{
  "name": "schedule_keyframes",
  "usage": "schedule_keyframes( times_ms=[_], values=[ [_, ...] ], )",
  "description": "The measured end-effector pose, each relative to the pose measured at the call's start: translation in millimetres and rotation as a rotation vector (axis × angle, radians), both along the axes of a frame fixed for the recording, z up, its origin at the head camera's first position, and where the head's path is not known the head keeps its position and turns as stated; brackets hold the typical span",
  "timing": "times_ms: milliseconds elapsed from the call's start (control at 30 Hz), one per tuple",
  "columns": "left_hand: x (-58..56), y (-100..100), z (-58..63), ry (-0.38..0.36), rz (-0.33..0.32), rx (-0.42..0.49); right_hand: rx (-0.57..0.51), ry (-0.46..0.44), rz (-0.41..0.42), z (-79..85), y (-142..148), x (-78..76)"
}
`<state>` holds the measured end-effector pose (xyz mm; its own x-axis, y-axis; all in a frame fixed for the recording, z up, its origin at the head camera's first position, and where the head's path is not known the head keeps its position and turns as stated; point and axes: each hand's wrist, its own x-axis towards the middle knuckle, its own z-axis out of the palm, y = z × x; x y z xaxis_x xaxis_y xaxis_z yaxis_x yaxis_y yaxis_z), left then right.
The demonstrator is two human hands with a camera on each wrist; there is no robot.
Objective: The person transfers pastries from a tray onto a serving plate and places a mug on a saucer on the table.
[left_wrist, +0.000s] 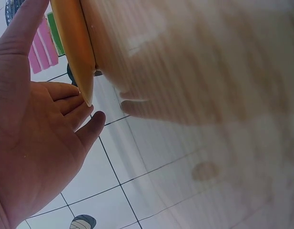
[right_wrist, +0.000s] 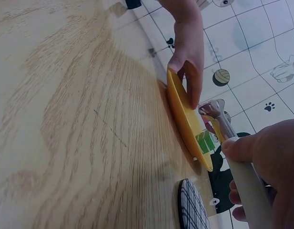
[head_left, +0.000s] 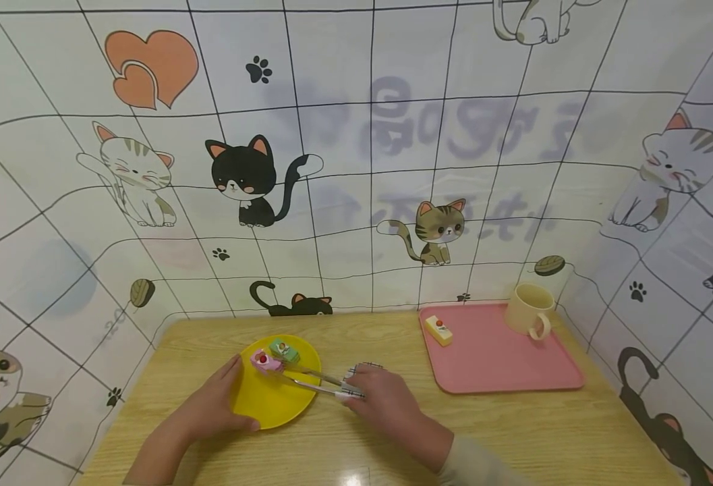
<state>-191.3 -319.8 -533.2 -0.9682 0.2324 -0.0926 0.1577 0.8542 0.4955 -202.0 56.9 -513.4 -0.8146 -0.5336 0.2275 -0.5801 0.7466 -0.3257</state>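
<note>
Resting on the desk (head_left: pixel 371 347), the yellow plate (head_left: pixel 280 408) carries a pink cake piece (head_left: pixel 265 361) and a green cake piece (head_left: pixel 284 349) side by side. The left hand (head_left: pixel 215 403) touches its rim, fingers spread; the right hand (head_left: pixel 385 399) pinches tongs (head_left: pixel 351 391), tips at the pink piece, their grip unclear. The pink tray (head_left: pixel 490 368) bears a pale yellow cake piece (head_left: pixel 438 331) and a cream mug (head_left: pixel 527 309), well apart.

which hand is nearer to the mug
The right hand: holding tongs, it is left of the mug and closer to the viewer. The left hand is farther left, at the left rim of the yellow plate.
</note>
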Motion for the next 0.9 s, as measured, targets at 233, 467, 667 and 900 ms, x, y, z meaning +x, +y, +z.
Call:
schedule_keyframes(
  times_ms=[233, 467, 667, 900],
  values=[
    [0.4, 1, 0.6, -0.001, -0.001, 0.0, -0.006, 0.021, 0.002, -4.6, -8, -1.2],
    [0.6, 0, -0.9, 0.0, -0.004, -0.003, 0.006, 0.02, -0.009, -9.9, -11, -4.3],
    [0.1, 1, -0.4, -0.002, -0.005, -0.009, 0.012, 0.034, -0.012, -15.4, -14, -7.3],
    [0.5, 0, -0.7, 0.006, -0.013, -0.011, 0.012, 0.021, -0.026, -22.1, -18, -10.4]
  ],
)
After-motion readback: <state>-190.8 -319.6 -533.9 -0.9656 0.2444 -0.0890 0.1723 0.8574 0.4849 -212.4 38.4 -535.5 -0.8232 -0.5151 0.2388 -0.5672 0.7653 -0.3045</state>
